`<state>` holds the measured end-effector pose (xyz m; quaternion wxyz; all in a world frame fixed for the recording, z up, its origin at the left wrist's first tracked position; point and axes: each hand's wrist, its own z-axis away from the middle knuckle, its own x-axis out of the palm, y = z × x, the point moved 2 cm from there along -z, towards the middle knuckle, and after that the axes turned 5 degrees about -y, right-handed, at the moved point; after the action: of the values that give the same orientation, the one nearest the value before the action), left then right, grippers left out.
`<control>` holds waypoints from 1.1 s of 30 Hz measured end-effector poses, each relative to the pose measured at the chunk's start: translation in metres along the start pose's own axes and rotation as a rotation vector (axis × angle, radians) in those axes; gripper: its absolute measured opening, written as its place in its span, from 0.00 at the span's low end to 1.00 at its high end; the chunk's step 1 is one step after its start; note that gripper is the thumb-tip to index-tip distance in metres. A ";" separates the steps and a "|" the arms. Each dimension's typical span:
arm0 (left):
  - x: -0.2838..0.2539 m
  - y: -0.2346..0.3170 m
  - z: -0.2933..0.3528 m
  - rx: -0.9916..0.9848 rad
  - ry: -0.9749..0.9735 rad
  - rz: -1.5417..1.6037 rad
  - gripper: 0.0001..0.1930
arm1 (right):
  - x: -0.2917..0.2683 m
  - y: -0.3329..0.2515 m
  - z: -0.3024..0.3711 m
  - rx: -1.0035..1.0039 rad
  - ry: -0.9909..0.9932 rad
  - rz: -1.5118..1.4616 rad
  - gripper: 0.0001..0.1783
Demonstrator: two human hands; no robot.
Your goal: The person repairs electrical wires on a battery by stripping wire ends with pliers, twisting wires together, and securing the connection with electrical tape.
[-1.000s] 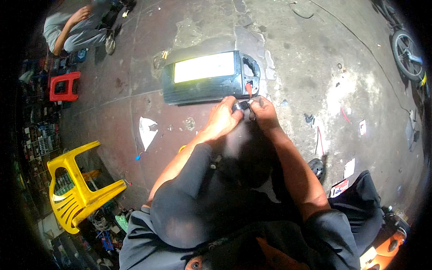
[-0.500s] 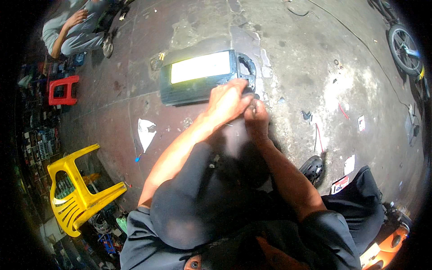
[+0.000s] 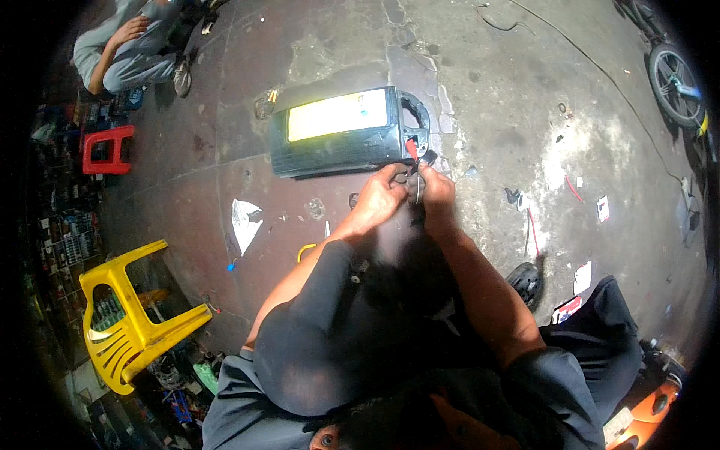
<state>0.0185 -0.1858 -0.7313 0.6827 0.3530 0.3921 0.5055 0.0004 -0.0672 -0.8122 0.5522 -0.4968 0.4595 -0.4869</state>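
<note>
A dark, ribbed battery case [image 3: 337, 154] with a yellow-white label and a carrying handle [image 3: 421, 112] at its right end lies on the floor in front of me. At the handle end, a red strip or wire [image 3: 412, 148] sticks out. Just below it, my left hand [image 3: 381, 193] and my right hand [image 3: 438, 196] meet, fingertips pinched close together. A small black piece [image 3: 428, 157], perhaps a connector, shows at the tips of my right fingers. Whatever lies between my left fingertips is too dark and small to make out.
A yellow plastic chair [image 3: 139, 322] lies at left, with a red stool [image 3: 109, 150] beyond it near cluttered shelves. Another person crouches at the far left, hand [image 3: 129, 30] on a knee. White scrap [image 3: 244, 225] and wire bits [image 3: 532, 229] lie about; a wheel [image 3: 677, 84] stands far right.
My left hand has drawn back from the case's handle end toward me, uncovering the red strip. My right hand has shifted slightly right, and the black piece shows more clearly.
</note>
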 end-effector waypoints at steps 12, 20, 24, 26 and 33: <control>-0.005 0.024 0.006 0.155 0.181 -0.788 0.20 | -0.023 -0.057 -0.012 0.666 -0.310 -0.600 0.15; -0.009 0.033 0.010 0.152 0.138 -0.835 0.18 | -0.020 -0.069 -0.005 0.160 -0.168 0.280 0.12; -0.007 0.040 0.010 0.153 0.134 -0.896 0.17 | -0.013 -0.063 -0.003 -0.168 -0.144 0.513 0.11; -0.008 0.041 0.012 0.131 0.130 -0.914 0.17 | -0.014 -0.062 -0.004 -0.156 -0.156 0.505 0.10; -0.012 0.041 0.016 0.096 0.167 -0.818 0.16 | -0.018 -0.069 -0.009 0.053 -0.230 0.364 0.08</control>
<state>0.0132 -0.1891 -0.6862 0.7758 0.1577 0.5770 0.2009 -0.0156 -0.0529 -0.7432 0.6927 -0.4432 0.4626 -0.3314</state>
